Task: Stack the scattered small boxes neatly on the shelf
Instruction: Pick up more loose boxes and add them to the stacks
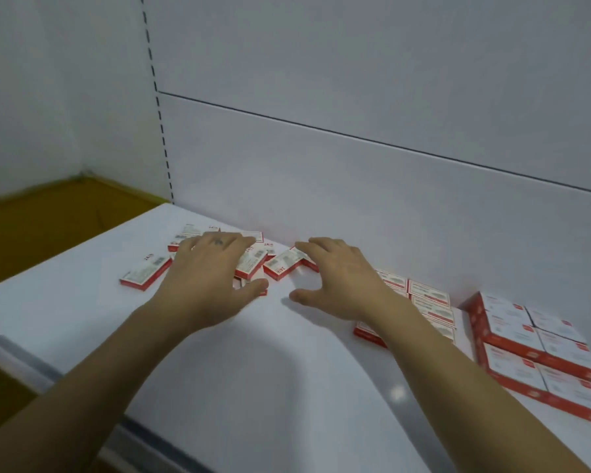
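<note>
Boxes first: scattered small red-and-white cardboard boxes (pixel 284 264) lie in a loose heap at the back of the white shelf (pixel 253 370), close to the white back panel (pixel 355 165). Some overlap at odd angles, and one single box (pixel 145 273) lies apart to the left. Left hand (pixel 212 268) is palm down over the heap's left part, grip spread, fingers straight, thumb out by the front boxes. It pinches nothing and is likely placed to corral several boxes at once rather than pick one. Right hand (pixel 338 278) reaches in from the right, grip also spread wide, fingertips at a tilted box, thumb low toward the shelf; contact with that box can't be told for sure. Hands flank the heap, so the judged step is gathering the loose ones together. A flat row of like boxes (pixel 427 295) runs beside the right forearm. Further right sits a squared-up block of stacked boxes (pixel 533 346), probably the pattern to match, so the task looks partly done. Brown floor (pixel 48 227) shows beyond the shelf's left end.
</note>
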